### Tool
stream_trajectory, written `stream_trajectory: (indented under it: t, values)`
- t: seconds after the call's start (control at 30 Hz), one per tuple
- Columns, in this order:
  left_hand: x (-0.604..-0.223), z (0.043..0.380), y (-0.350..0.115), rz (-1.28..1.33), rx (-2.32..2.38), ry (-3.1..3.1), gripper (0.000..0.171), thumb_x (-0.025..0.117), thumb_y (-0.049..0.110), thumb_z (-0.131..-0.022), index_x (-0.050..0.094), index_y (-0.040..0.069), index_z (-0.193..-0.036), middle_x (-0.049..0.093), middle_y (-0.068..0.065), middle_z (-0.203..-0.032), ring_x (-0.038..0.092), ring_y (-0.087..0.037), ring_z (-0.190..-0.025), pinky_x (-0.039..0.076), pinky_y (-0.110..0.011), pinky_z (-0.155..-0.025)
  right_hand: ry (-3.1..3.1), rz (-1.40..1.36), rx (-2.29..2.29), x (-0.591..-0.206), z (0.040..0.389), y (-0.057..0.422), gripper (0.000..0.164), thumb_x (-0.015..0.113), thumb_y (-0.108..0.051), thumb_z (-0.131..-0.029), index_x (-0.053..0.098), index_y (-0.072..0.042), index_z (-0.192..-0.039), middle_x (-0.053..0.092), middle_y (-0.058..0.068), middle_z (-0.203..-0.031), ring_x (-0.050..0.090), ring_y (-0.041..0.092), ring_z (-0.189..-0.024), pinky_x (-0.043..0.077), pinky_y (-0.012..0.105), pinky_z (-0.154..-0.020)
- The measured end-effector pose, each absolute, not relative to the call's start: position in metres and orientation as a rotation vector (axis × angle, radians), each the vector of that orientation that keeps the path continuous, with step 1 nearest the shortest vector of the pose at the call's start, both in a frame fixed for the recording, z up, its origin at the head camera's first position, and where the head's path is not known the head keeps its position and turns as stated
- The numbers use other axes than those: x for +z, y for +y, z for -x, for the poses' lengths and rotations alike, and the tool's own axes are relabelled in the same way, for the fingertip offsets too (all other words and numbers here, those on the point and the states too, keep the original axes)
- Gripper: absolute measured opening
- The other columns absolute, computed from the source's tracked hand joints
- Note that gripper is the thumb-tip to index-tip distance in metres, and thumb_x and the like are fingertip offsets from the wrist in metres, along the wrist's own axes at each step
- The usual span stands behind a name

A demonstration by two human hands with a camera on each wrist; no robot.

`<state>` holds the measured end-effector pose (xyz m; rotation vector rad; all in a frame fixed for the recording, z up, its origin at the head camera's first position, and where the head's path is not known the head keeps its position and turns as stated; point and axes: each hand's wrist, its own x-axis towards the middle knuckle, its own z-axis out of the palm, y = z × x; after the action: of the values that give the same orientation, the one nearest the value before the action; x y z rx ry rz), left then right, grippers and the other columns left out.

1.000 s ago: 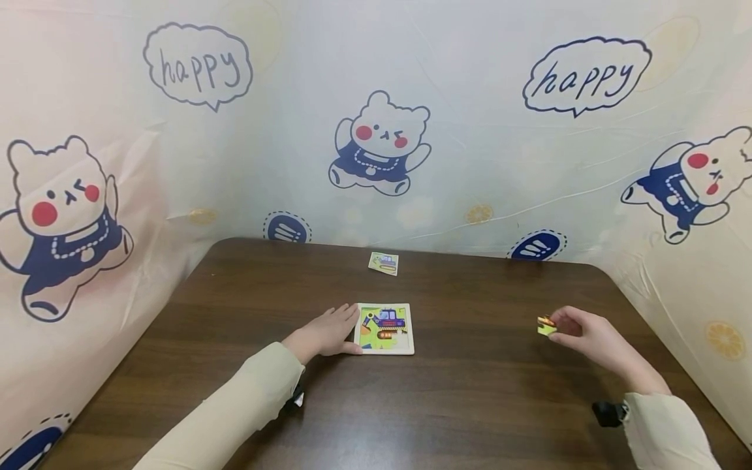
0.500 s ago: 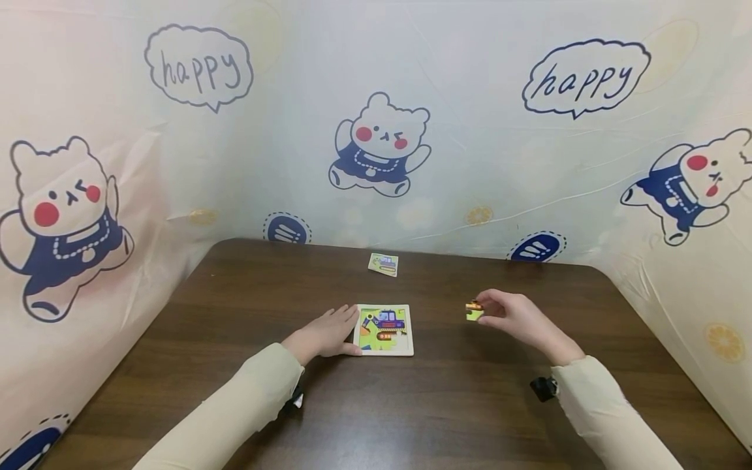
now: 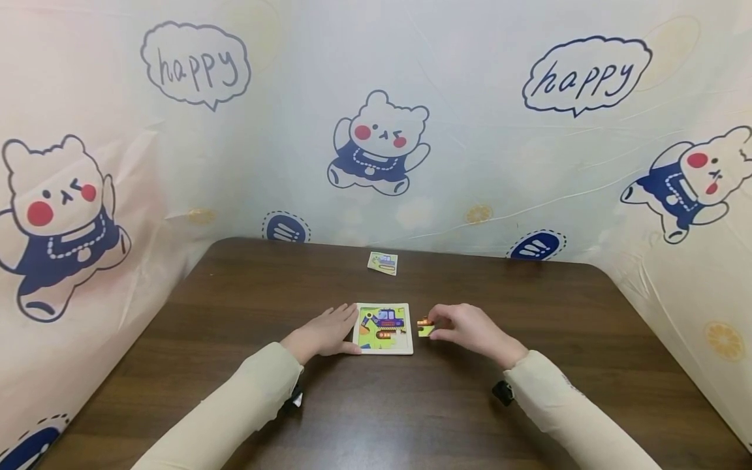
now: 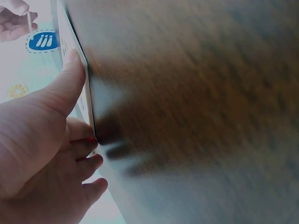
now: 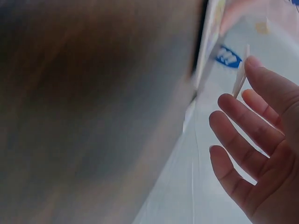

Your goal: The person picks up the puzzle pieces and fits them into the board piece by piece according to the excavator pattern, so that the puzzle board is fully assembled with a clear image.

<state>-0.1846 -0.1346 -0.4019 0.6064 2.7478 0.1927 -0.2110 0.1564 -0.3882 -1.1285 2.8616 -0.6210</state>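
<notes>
A white-framed jigsaw puzzle with a purple excavator picture lies on the table; its lower right part shows a pale gap. My left hand rests along the puzzle's left edge, fingers extended and thumb at the lower corner. In the left wrist view the thumb and fingertips of that hand touch the frame's edge. Just right of the frame, my right hand pinches a green and orange puzzle piece between thumb and fingers. Edge-on in the right wrist view, the piece is held above the table.
A small picture card of the excavator lies near the back of the brown wooden table. Curtains printed with bears surround the table behind and on both sides.
My right hand has carried the puzzle piece leftward across the table, from far right to just beside the puzzle frame. My left hand has stayed at the frame's left edge.
</notes>
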Motion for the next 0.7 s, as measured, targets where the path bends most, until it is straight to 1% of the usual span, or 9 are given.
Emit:
stream_trajectory:
  t: [0.17, 0.33, 0.7]
  values:
    - [-0.403, 0.184, -0.135, -0.610, 0.194, 2.748, 0.080, 0.056, 0.047, -0.087, 0.026, -0.003, -0.142, 0.020, -0.016, -0.149, 0.016, -0.030, -0.136, 0.016, -0.044, -0.108, 2.794, 1.229, -0.557, -0.398, 0.207, 0.136, 0.020, 0.072, -0.028, -0.080, 0.067, -0.016, -0.095, 0.066, -0.007, -0.090, 0.054, 0.007, -0.072, 0.048, 0.028, -0.068]
    - [-0.403, 0.184, -0.135, -0.615, 0.190, 2.751, 0.080, 0.055, 0.048, -0.088, 0.026, -0.003, -0.143, 0.020, -0.016, -0.149, 0.016, -0.030, -0.136, 0.017, -0.044, -0.108, 2.782, 1.300, -0.488, -0.402, 0.206, 0.123, 0.021, 0.071, -0.031, -0.081, 0.069, -0.016, -0.095, 0.066, -0.008, -0.090, 0.055, 0.007, -0.072, 0.048, 0.027, -0.068]
    - [-0.403, 0.184, -0.136, -0.620, 0.190, 2.749, 0.081, 0.055, 0.048, -0.088, 0.025, -0.003, -0.143, 0.020, -0.016, -0.149, 0.016, -0.030, -0.136, 0.017, -0.043, -0.108, 2.794, 1.435, -0.336, -0.404, 0.208, 0.111, 0.020, 0.072, -0.028, -0.080, 0.073, -0.015, -0.096, 0.068, -0.005, -0.093, 0.060, 0.008, -0.080, 0.049, 0.028, -0.070]
